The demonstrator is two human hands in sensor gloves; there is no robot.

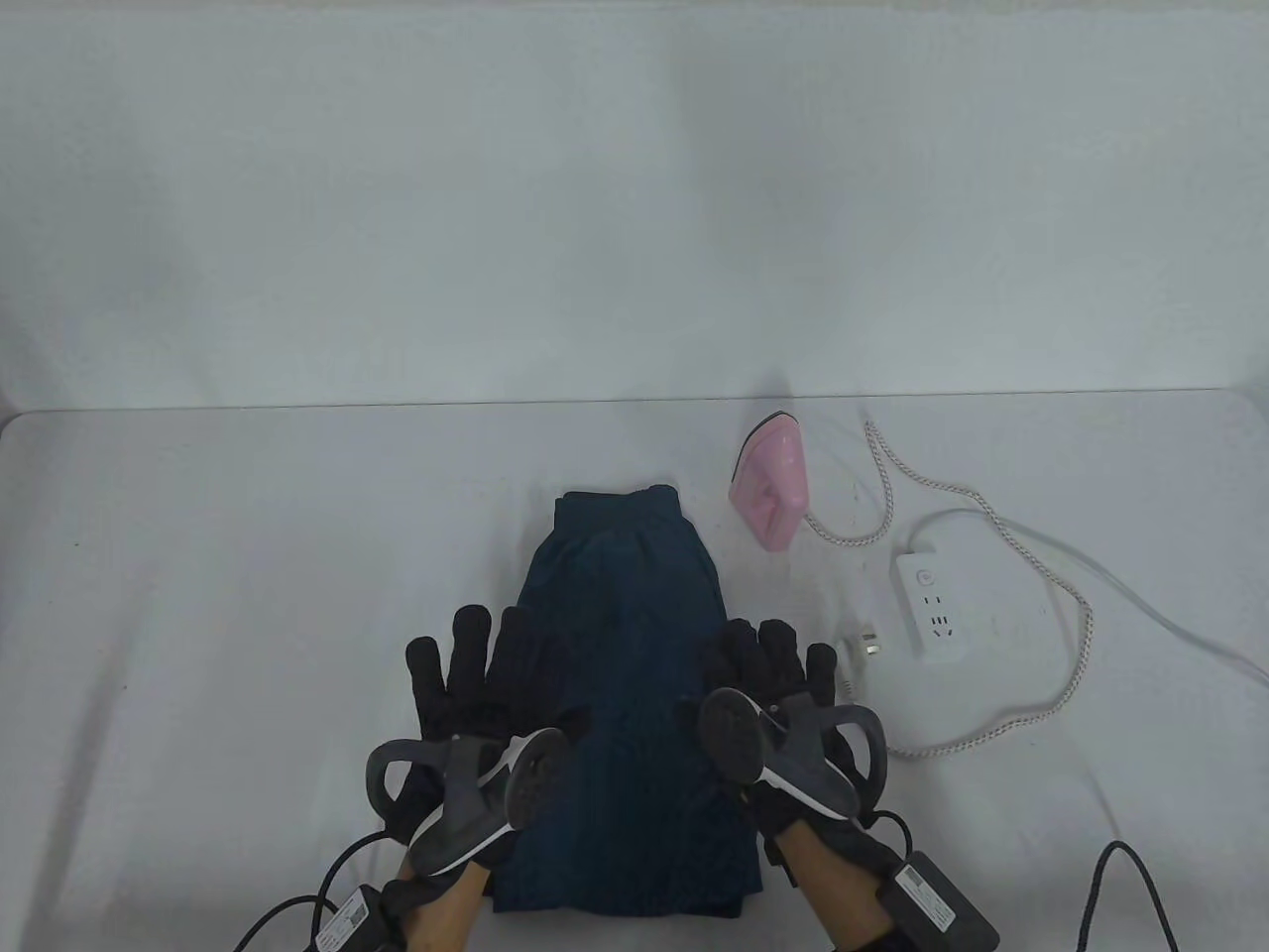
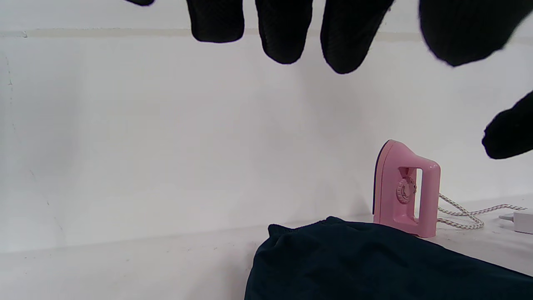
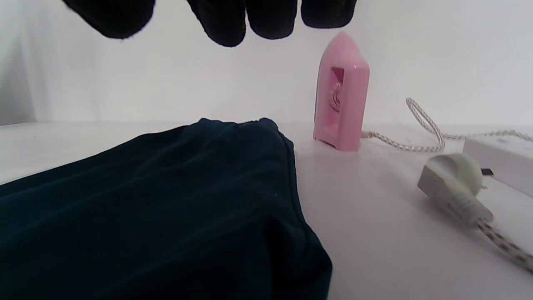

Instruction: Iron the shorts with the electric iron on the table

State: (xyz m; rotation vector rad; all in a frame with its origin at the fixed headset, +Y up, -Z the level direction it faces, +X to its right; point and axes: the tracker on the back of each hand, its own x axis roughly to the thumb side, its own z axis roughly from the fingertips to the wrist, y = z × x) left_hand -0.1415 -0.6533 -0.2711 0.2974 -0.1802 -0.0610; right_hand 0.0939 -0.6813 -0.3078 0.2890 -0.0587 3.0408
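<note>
Dark teal shorts [image 1: 625, 694] lie folded lengthwise on the white table, waistband at the far end. A pink electric iron [image 1: 768, 481] stands on its heel just beyond the shorts' right far corner; it also shows in the left wrist view [image 2: 406, 189] and the right wrist view [image 3: 341, 93]. Its braided cord ends in an unplugged plug [image 1: 865, 645], seen close in the right wrist view [image 3: 452, 183]. My left hand [image 1: 471, 674] is spread open over the shorts' left edge. My right hand [image 1: 773, 664] is spread open over the right edge. Both hold nothing.
A white power strip [image 1: 932, 607] lies to the right of the iron, its white cable running off to the right edge. The braided cord [image 1: 1031, 595] loops across the table's right side. A black cable [image 1: 1120, 883] lies at the bottom right.
</note>
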